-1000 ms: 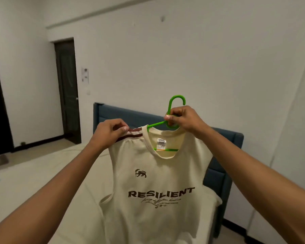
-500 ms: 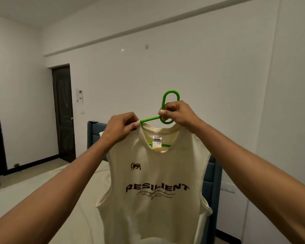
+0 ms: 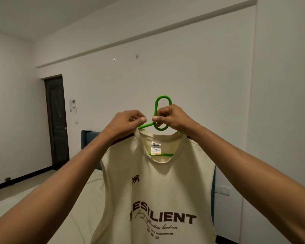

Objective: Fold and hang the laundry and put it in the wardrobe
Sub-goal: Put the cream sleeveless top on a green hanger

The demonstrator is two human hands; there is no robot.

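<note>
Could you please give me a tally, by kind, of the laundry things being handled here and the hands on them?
Hangers: 1, the green hanger
Garments: 1, the cream sleeveless shirt, hung on the hanger
Hands: 2, the left hand pinching the shirt's shoulder, the right hand gripping the hanger's hook
Total: 4

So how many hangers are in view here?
1. A green hanger inside the cream shirt, its hook held by the right hand; the left hand pinches the shirt's shoulder. None elsewhere visible.
</note>
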